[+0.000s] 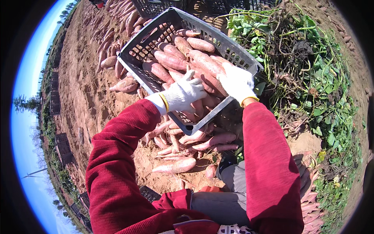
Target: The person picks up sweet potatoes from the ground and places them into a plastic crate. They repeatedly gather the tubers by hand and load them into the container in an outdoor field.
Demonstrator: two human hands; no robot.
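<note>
A black plastic crate [139, 76] with slotted walls stands tilted in front of me, partly filled with pink-skinned sweet potatoes [171, 60]. My left hand [187, 92], in a white knit glove with a yellow-edged cuff, lies over the sweet potatoes near the crate's close end. Its fingers are apart, and I see nothing gripped in them. My right hand [237, 81], gloved alike, reaches over the right side and touches the end of a long sweet potato [206, 63]. Its fingertips are hidden, so a grip cannot be made out.
Loose sweet potatoes [175, 165] lie on the soil just below the crate, and more [108, 61] to its left. Cut green vines [292, 58] are heaped along the right. Other dark crates [63, 148] stand far left and at the top edge. My knee [232, 175] is close below.
</note>
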